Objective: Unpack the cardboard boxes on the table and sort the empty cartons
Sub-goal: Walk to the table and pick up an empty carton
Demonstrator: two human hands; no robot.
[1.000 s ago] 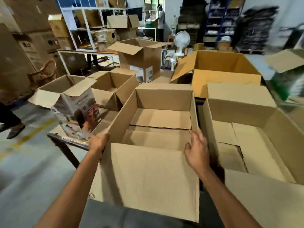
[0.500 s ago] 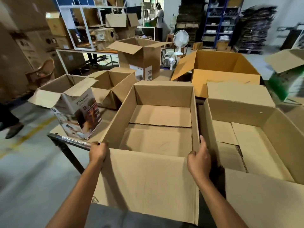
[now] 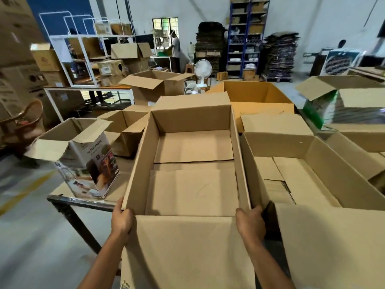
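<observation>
The plain brown corrugated carton [image 3: 193,190] is open at the near edge of the worktop [image 3: 79,202], rectangular, its floor flaps flat and bare. The left hand [image 3: 121,221] and right hand [image 3: 250,223] grip its two near corners — fingers curled round the walls. At 3 o'clock another open carton [image 3: 312,184] crowds right beside it; at 9 o'clock a glossy printed box [image 3: 91,163] stands near.

A single wide-angle camera worn on the person's head looks forward and down along both forearms, sitting close above the open carton [image 3: 191,163] at the near edge of the table [image 3: 83,202], while the warehouse shelving [image 3: 248,38] stands far off near the frame's top.
</observation>
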